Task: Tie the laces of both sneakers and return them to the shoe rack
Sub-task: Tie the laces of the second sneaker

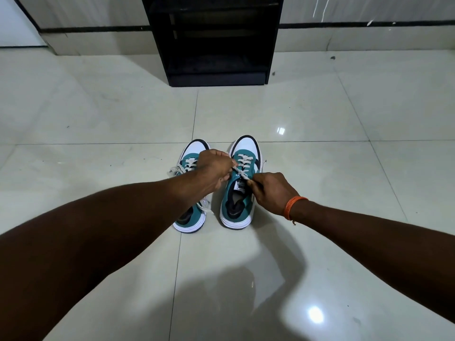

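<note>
Two teal and white sneakers stand side by side on the tiled floor, toes pointing away from me. The right sneaker (240,195) has its white laces (242,175) pulled taut between my hands. My left hand (215,168) pinches one lace end above the tongue, and my right hand (269,191) pinches the other end just right of it. My left forearm crosses over the left sneaker (192,217) and hides its middle. Loose lace (176,169) trails off that shoe's left side.
A black shoe rack (214,40) with open shelves stands against the wall straight ahead, beyond the sneakers. Glossy pale floor tiles (98,119) stretch to both sides. An orange thread band (293,205) circles my right wrist.
</note>
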